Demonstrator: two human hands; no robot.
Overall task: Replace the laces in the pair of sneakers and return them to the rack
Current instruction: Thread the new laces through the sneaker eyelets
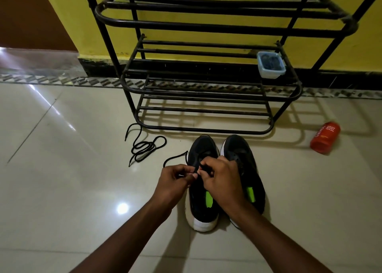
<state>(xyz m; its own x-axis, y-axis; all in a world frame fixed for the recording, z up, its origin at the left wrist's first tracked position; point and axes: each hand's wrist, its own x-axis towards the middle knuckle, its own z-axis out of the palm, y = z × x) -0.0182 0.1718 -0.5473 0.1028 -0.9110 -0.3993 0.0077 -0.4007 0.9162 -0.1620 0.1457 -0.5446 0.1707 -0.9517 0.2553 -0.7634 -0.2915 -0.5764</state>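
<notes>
Loose lace [142, 145] lying on floor [62, 169], far left of shoes. Left hand [175, 180] pinching lace end [175, 159] over left shoe [203, 206]. Right hand [221, 178] pinching same lace at eyelets. Right shoe [244, 159] touching it. Rack [206, 90] beyond w/ tub [270, 64]; bottle [325, 137] far right.

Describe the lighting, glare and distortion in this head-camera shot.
Head view: dim overall; a bright lamp reflection glares off the glossy floor tiles, with a streak at far left. The rack throws barred shadows onto the floor to its right, and its bars bow from wide-angle distortion. The black sneakers and the lace at the hands lose detail in the low light.
</notes>
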